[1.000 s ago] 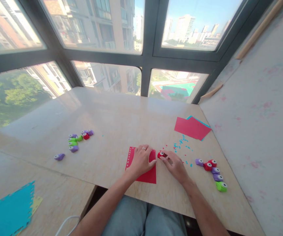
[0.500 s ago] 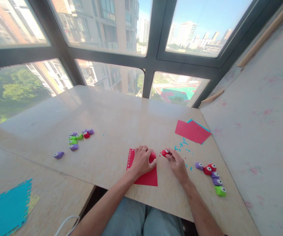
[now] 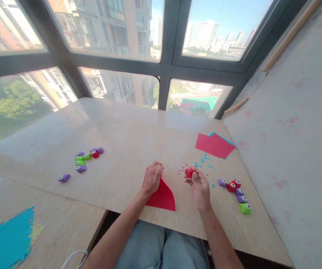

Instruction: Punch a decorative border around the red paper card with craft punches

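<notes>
My left hand (image 3: pixel 153 178) is closed on the upper part of a red sheet of paper (image 3: pixel 162 197), whose right side curls up from the table. A red craft paper punch (image 3: pixel 189 172) sits in my right hand (image 3: pixel 198 183), between thumb and fingers, a little to the right of the sheet and apart from it. Small red paper bits (image 3: pixel 182 170) lie on the table beside the punch, with blue paper bits (image 3: pixel 202 161) behind it. The sheet's left edge is mostly hidden by my left hand.
At right stands a row of purple, red and green punches (image 3: pixel 239 191); at left, another cluster (image 3: pixel 80 163) and a lone purple punch (image 3: pixel 63 178). Red and blue sheets (image 3: pixel 215 145) lie back right. A blue sheet with notched edges (image 3: pixel 9 235) and a white cable (image 3: pixel 75 254) are front left.
My left hand has gone from lying flat on the red sheet to gripping and lifting it. My right hand has turned palm-up with the punch. More red bits show on the table.
</notes>
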Demonstrator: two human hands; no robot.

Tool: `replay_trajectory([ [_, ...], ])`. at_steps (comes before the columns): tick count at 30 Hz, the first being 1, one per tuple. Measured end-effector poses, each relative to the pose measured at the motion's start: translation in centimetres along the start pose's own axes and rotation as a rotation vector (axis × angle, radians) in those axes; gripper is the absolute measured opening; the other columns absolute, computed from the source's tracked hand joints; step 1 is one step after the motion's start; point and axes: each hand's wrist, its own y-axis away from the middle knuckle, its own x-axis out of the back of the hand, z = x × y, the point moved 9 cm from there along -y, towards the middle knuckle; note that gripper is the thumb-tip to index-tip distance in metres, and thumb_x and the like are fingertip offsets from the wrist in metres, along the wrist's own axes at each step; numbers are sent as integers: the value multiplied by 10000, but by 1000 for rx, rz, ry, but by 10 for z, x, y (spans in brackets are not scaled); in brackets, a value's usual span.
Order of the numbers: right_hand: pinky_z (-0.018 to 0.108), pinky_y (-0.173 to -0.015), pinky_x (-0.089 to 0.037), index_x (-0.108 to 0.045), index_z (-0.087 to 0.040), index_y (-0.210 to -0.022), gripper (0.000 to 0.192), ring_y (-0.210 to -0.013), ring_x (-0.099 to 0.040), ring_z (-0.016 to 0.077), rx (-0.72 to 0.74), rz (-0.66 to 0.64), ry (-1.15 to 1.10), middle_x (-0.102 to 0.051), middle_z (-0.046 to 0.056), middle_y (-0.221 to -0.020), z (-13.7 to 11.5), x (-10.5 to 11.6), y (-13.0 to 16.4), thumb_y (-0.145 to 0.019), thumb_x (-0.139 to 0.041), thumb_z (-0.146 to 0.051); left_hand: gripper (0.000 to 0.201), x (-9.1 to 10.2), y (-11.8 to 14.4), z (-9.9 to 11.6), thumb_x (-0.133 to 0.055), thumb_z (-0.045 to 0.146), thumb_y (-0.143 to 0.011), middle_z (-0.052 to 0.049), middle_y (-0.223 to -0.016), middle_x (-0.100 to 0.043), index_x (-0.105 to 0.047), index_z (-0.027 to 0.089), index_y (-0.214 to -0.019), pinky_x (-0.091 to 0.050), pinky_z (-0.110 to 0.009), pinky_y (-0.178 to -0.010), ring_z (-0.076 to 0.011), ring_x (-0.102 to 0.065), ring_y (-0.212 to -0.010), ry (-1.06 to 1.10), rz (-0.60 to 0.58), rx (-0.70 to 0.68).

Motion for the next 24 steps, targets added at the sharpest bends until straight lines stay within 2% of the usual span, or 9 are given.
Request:
replay_trajectory([
  [5,313,-677,-532,-674,-240,-1088,401,-768,-647,167,-76,-54,-112,-705,54,-978,10,-13,13,-797,-751,-505,602,15,3,-23,-262,574,-992,-17,-571,-498,-445,206,-553,-393,-294,-620,-167,-541,-617,230,166,201],
  [9,357,-760,-553,-676,-242,-1094,417,-806,-656,178,-170,-128,-192,-701,51,-998,24,-32,25,-780,-775,-497,662,15,4,-27,-266,638,-969,-33,-581,-540,-500,193,-536,-383,-286,-598,-155,-508,-585,242,169,250],
  [12,372,-826,-549,-679,-241,-1086,409,-846,-653,179,-173,-142,-203,-696,45,-990,28,-37,25,-782,-777,-498,673,14,5,-30,-278,657,-959,-39,-588,-559,-538,187,-554,-380,-283,-588,-151,-500,-575,229,154,280],
  [16,355,-847,-532,-673,-246,-1061,398,-811,-652,161,-105,-121,-200,-700,29,-944,22,-27,8,-784,-772,-515,680,14,5,-31,-285,683,-944,-46,-597,-578,-569,184,-580,-396,-279,-579,-156,-512,-574,198,146,307],
  [24,390,-844,-551,-641,-238,-1027,479,-837,-663,190,-9,-12,-162,-700,28,-898,7,15,-49,-689,-827,-522,672,9,2,-29,-309,677,-943,-40,-569,-572,-588,181,-586,-411,-281,-586,-164,-531,-570,81,92,292],
])
